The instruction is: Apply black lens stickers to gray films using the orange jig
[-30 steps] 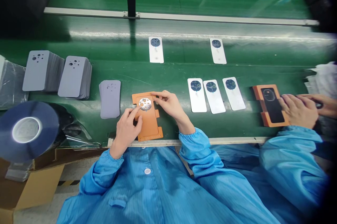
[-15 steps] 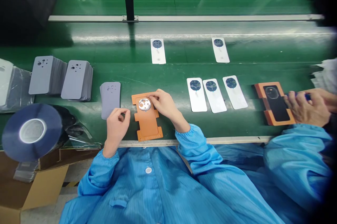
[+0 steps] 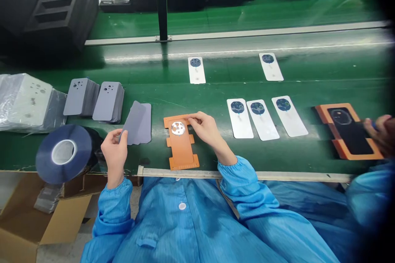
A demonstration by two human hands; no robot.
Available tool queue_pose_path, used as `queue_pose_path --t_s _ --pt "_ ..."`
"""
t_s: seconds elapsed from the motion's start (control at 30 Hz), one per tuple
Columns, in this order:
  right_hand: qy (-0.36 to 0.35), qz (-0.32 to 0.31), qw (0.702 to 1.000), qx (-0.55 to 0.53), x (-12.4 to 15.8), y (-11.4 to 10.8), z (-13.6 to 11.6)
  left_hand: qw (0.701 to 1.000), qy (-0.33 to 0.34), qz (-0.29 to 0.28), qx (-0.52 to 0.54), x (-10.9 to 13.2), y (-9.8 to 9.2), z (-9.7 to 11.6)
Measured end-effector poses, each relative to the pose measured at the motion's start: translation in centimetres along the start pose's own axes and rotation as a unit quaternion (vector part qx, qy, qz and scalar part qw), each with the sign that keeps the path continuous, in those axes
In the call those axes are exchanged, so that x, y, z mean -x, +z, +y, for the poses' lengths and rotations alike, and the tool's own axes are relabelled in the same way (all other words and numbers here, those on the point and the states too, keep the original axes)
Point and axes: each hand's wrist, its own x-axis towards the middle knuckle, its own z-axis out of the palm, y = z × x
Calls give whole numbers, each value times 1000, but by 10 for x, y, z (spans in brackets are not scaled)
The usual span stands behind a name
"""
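Left hand (image 3: 115,148) has left the jig (image 3: 182,150) and gone out to the small grey stack (image 3: 145,125); its fingers (image 3: 122,136) now pinch one sheet (image 3: 132,121) by the near corner, with the sheet lifted and tilted, far end over the stack. Right hand (image 3: 207,130) hasn't shifted: curled, fingertips (image 3: 194,119) down on the jig's upper right edge, just beside the disc (image 3: 178,128). Can't tell if they grip or only press. Jig lies flat on the green surface (image 3: 216,90) at its near edge, between the hands, with the disc seated in its upper end. Left of the stack: two taller grey stacks (image 3: 108,101), a bagged pile (image 3: 27,102) and a tape roll (image 3: 63,152) at the edge. Right of the jig: three white cards (image 3: 262,119) in a row, two more cards (image 3: 196,70) farther back and well apart. Far right, a co-worker's hand (image 3: 382,131) touches a second jig (image 3: 350,133) with a dark panel in it.
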Motion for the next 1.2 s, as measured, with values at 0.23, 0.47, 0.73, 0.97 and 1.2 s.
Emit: queue_pose_path --t_s 0.23,0.47,0.73,0.97,1.2 --pt "23 -97 964 -245 3 2 -34 953 -54 -200 223 53 25 36" --pt "-33 -129 958 -254 6 -5 -40 939 -5 -309 153 107 59 24" --pt "-63 -152 972 -166 23 -12 -22 944 111 -310 21 106 59 17" --pt "-109 -118 986 -49 23 -10 -6 913 341 -212 -74 104 59 7" --pt "-149 -79 968 185 18 4 10 905 316 -268 -99 106 61 -5"
